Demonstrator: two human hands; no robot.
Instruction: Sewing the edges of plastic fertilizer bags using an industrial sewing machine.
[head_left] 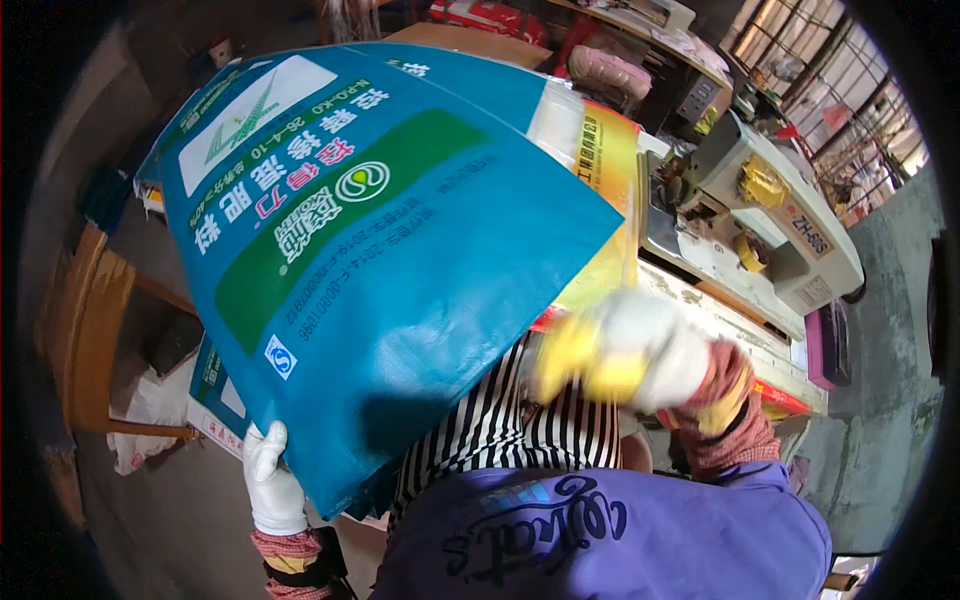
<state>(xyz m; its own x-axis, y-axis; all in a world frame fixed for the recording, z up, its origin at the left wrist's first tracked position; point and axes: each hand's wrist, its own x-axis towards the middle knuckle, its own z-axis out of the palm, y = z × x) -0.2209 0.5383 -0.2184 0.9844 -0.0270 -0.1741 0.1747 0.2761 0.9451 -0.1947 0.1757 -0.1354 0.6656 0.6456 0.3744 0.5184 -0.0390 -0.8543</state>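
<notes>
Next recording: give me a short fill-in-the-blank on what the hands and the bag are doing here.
1. The left hand grips the lower edge of a large ____ woven bag.
2. Both hands wear ____ gloves.
3. The right hand is ____ by motion.
4. Right of the bag stands an industrial ____ machine.

Missing words: blue; white; blurred; sewing

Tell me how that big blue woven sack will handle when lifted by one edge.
The blue sack probably flops: it curves over in the air. It looks empty and flat, so likely light for its size. Its glossy surface may be slippery; the gloved left hand grips its lower corner, and the right hand is blurred beside it.
</notes>
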